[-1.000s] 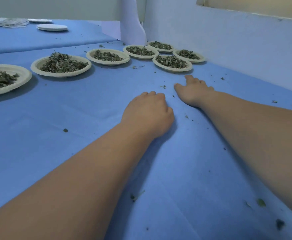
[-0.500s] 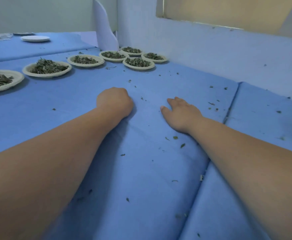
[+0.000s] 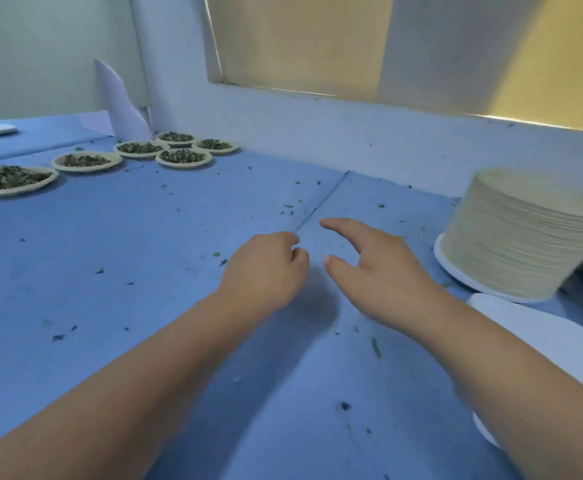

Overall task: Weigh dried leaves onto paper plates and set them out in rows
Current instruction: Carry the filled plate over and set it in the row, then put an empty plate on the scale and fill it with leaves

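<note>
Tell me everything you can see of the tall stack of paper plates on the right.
The stack of paper plates is tall and cream, its side finely lined by many thin rims; the top plate is bare. It stands on a wider white disc on the blue cloth, near the wall, looking tilted in this wide view. The frame edge cuts its right side. The right hand is nearest but apart.

Leaf-filled plates (image 3: pixel 183 164) in rows far left — plate stack (image 3: pixel 525 237) right.
</note>
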`<state>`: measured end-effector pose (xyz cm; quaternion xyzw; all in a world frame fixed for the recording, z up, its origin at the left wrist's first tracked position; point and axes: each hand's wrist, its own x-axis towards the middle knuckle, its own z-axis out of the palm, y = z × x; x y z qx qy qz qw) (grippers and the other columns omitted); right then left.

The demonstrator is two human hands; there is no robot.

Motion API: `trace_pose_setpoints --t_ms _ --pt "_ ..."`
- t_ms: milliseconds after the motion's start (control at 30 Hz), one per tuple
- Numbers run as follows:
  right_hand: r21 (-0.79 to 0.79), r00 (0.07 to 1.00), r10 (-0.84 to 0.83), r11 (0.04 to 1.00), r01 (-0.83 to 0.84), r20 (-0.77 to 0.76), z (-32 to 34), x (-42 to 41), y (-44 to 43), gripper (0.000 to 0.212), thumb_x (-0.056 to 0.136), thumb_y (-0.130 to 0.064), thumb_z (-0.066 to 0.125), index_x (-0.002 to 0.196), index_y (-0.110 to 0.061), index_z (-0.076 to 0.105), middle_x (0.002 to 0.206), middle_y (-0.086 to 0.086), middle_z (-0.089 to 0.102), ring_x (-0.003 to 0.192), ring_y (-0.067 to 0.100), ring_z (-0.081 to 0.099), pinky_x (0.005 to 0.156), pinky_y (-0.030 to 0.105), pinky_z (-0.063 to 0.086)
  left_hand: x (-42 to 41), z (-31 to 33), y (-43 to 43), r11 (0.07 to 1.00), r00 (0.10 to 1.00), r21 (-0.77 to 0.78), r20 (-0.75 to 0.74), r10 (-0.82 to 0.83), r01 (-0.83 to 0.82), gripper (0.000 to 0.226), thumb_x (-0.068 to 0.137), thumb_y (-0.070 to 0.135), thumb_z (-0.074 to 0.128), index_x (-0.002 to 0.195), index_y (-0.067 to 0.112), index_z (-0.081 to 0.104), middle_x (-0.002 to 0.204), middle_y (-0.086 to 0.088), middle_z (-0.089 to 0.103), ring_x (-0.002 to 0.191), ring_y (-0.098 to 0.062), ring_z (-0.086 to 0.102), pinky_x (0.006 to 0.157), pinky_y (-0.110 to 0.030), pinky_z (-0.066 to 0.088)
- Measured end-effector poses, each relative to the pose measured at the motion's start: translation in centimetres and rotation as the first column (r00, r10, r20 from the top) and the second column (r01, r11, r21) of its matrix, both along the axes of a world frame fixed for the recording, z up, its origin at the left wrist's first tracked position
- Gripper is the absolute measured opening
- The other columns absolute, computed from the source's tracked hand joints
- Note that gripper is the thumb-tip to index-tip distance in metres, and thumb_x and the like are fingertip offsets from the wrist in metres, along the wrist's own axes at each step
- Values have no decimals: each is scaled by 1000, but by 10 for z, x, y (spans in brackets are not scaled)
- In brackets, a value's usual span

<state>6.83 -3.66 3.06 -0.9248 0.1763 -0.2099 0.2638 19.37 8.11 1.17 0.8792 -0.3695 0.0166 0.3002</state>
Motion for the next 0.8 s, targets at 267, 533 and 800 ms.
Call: trace_pose_setpoints --t_ms 267,533,800 --pt "127 931 -334 940 317 145 -4 -200 -53 46 94 -31 61 135 -52 52 108 2 74 107 4 52 68 -4 38 -142 33 -92 938 953 -183 131 -273 294 45 100 30 48 143 22 59 120 -2 74 108 -22 69 92 -34 52" --pt "204 838 -517 851 484 172 -44 -280 -81 43 96 -26 61 136 -41 57 102 10 73 92 22 62 62 12 46 -205 42 -158 874 851 -164 364 -378 458 41 97 16 47 136 17 60 135 -3 66 121 -29 60 95 -43 52" --pt "48 797 -475 868 494 372 -39 -276 -68 35 92 -20 59 124 -32 65 115 -19 65 77 8 62 70 11 45 -194 57 -196 911 781 24 506 -367 412 59 96 -2 41 153 13 46 161 -2 43 149 -23 37 109 -46 45"
